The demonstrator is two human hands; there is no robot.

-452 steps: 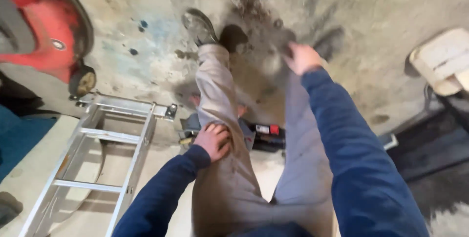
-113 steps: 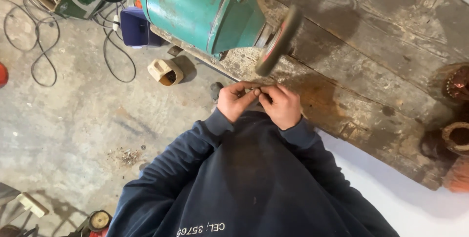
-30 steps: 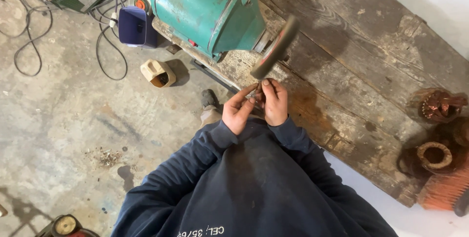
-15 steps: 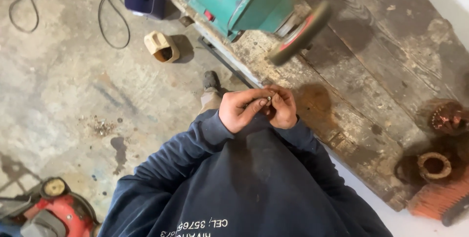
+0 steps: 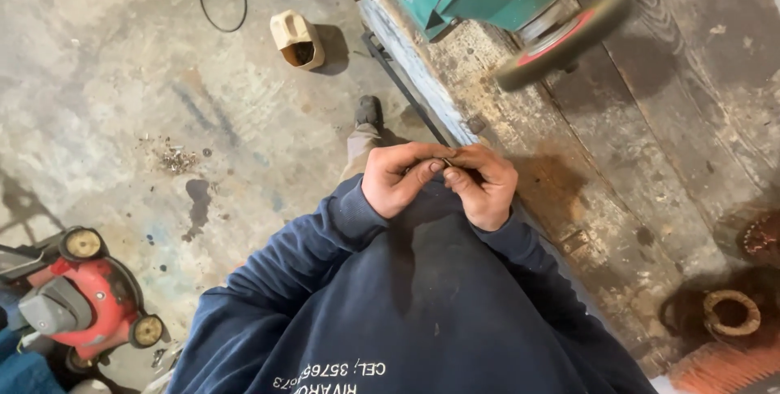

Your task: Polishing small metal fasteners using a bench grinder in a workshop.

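Both hands meet at the chest, off the bench edge: left hand and right hand pinch one small part together. Inspecting it, probably; steady fingertip grip matters beside the grinder wheel.

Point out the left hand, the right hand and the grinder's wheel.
left hand (image 5: 398, 181), head view, on the back of the hand.
right hand (image 5: 487, 187), head view, on the knuckles.
grinder's wheel (image 5: 565, 38), head view, on the wheel's grey rim.
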